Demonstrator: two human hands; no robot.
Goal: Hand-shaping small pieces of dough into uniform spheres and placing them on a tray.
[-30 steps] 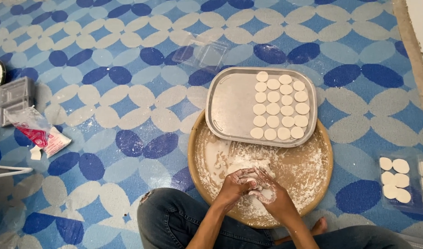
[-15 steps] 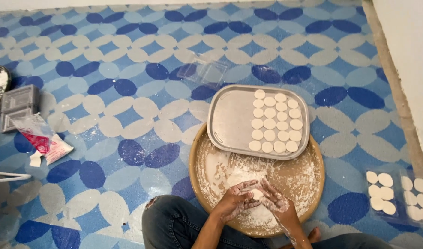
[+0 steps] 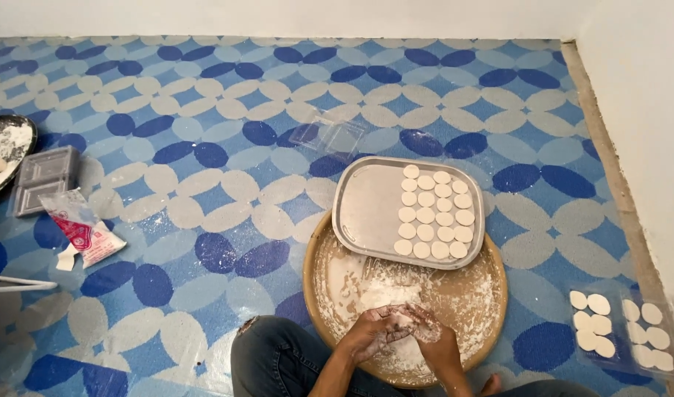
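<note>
Head view: left hand (image 3: 372, 334) and right hand (image 3: 434, 340) grip closed around a dough lump (image 3: 404, 321) over the floury round board (image 3: 484, 294). Pressing gently looks best. The tray (image 3: 366, 209) sits just beyond.

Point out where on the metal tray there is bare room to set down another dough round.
The metal tray is bare across its left half, between its left rim and the columns of dough rounds. The right half is packed. Below it, the floured round board has open room on its right side; its near middle is taken by the left hand and right hand.
</note>
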